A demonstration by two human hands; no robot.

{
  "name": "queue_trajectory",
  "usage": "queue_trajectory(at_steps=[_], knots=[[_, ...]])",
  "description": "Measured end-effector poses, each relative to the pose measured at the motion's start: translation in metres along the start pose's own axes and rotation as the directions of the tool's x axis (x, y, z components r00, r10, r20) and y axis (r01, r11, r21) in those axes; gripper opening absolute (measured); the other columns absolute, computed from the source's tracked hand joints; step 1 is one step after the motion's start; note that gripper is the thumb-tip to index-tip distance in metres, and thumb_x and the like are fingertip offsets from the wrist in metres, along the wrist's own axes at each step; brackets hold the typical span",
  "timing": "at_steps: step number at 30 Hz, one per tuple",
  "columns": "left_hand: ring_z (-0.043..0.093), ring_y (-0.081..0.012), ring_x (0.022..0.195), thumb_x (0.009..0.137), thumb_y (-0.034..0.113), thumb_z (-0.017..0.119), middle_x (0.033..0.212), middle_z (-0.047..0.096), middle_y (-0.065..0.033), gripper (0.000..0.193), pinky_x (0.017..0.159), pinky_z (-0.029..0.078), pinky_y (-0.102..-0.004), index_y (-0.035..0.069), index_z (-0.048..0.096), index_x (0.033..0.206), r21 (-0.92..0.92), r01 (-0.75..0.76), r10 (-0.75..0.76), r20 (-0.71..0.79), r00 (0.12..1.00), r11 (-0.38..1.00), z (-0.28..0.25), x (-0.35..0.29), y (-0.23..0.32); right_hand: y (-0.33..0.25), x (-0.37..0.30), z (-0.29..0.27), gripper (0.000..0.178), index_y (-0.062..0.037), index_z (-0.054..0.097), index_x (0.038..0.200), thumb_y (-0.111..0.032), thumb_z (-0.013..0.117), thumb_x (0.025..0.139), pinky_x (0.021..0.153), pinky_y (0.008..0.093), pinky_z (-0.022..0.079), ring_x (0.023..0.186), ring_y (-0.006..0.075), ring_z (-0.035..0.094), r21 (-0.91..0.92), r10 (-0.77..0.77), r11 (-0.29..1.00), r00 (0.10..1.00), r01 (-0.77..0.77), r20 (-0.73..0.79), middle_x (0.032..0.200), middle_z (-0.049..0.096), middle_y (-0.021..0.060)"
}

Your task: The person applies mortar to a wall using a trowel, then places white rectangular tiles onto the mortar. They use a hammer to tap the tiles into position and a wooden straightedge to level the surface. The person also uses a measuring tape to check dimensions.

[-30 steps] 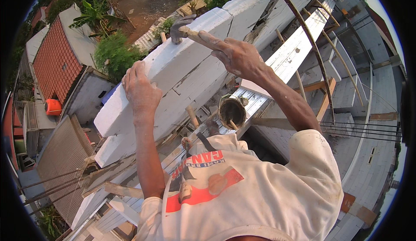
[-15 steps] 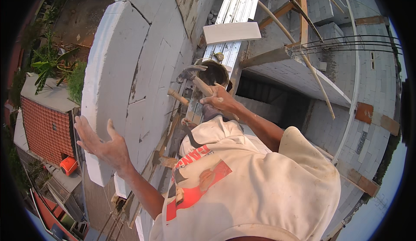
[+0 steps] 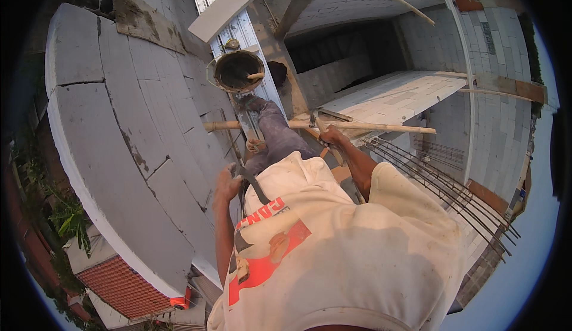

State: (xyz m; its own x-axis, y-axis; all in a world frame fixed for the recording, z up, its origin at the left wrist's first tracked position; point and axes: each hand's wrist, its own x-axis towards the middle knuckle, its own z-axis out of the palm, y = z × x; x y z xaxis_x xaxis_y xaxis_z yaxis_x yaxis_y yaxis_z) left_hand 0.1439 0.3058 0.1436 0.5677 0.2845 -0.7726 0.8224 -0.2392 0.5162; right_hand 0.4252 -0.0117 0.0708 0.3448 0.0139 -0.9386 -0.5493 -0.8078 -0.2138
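Note:
My right hand (image 3: 331, 136) is closed around a wooden-handled hammer (image 3: 313, 119), its grey head just past my fingers, beside a bamboo pole. My left hand (image 3: 226, 182) is close to my left hip, between my shirt and the block wall (image 3: 140, 128). Its fingers are bent and partly hidden, so I cannot make out whether they hold anything. Ahead of my feet stands a round bucket (image 3: 239, 71) with grey mortar and a wooden handle sticking out. Beyond it a pale block (image 3: 226, 8) lies across the ribbed metal plank (image 3: 262, 42).
The bamboo pole (image 3: 381, 128) crosses at knee level. Thin steel bars (image 3: 444, 194) jut out to the right. A deep dark opening (image 3: 342, 57) lies right of the plank. Left of the wall, the drop reaches a tiled roof (image 3: 125, 286).
My left hand has left the wall and come in to my side. My right hand has drawn the hammer back, away from the bucket. The view has turned to the right.

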Motion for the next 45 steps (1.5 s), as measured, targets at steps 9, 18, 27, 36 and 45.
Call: queue_trajectory(at_steps=[9,18,27,36,45], knots=[[0.063,-0.0363,0.125,0.094,0.035,0.070,0.130,0.066,-0.0287,0.063,0.106,0.047,-0.0411,-0.011,0.058,0.135,0.053,0.179,-0.187,0.296,0.937,0.982,0.023,-0.003,-0.091,0.245,0.032,0.144,0.042,0.0025,0.075,0.108,-0.029,0.070,0.080,0.086,0.0452,0.054,0.105,0.0331,0.072,-0.233,0.019,0.971,0.982,-0.063,-0.185,0.110,0.076,0.0188],[0.060,-0.0381,0.129,0.096,0.036,0.067,0.136,0.061,-0.0310,0.066,0.108,0.047,-0.0420,-0.011,0.053,0.140,0.224,0.083,-0.151,0.308,0.939,0.971,-0.030,0.060,-0.105,0.228,0.004,0.156,0.043,-0.0024,0.076,0.112,-0.030,0.072,0.079,0.092,0.0456,0.053,0.114,0.0347,0.069,-0.242,0.269,0.938,0.961,-0.246,0.066,0.117,0.074,0.0189],[0.062,-0.0368,0.127,0.096,0.034,0.067,0.136,0.062,-0.0296,0.064,0.107,0.049,-0.0426,-0.009,0.053,0.141,0.090,-0.112,0.103,0.096,0.990,0.990,-0.016,0.060,0.017,0.171,0.007,0.070,0.040,0.0030,0.074,0.109,-0.026,0.074,0.082,0.087,0.0471,0.055,0.102,0.0335,0.073,-0.245,0.172,0.955,0.985,-0.167,0.001,0.108,0.075,0.0196],[0.060,-0.0394,0.129,0.093,0.036,0.069,0.134,0.063,-0.0295,0.061,0.109,0.047,-0.0423,-0.008,0.060,0.135,0.046,0.071,-0.068,-0.066,0.995,0.996,0.013,0.005,-0.030,0.120,0.056,0.009,0.042,0.0020,0.072,0.113,-0.026,0.069,0.083,0.088,0.0437,0.054,0.101,0.0313,0.073,-0.461,-0.026,0.887,0.999,0.002,-0.045,0.109,0.076,0.0174],[0.071,-0.0356,0.108,0.087,0.031,0.066,0.109,0.075,-0.0208,0.036,0.096,0.054,-0.0442,0.003,0.079,0.106,-0.137,0.368,-0.387,-0.158,0.909,0.920,0.083,-0.050,-0.119,-0.001,-0.012,-0.005,0.014,-0.0016,0.067,0.089,-0.013,0.062,0.081,0.053,0.0377,0.046,0.057,0.0176,0.061,-0.599,-0.175,0.773,0.978,0.208,0.112,0.070,0.065,0.0105]])
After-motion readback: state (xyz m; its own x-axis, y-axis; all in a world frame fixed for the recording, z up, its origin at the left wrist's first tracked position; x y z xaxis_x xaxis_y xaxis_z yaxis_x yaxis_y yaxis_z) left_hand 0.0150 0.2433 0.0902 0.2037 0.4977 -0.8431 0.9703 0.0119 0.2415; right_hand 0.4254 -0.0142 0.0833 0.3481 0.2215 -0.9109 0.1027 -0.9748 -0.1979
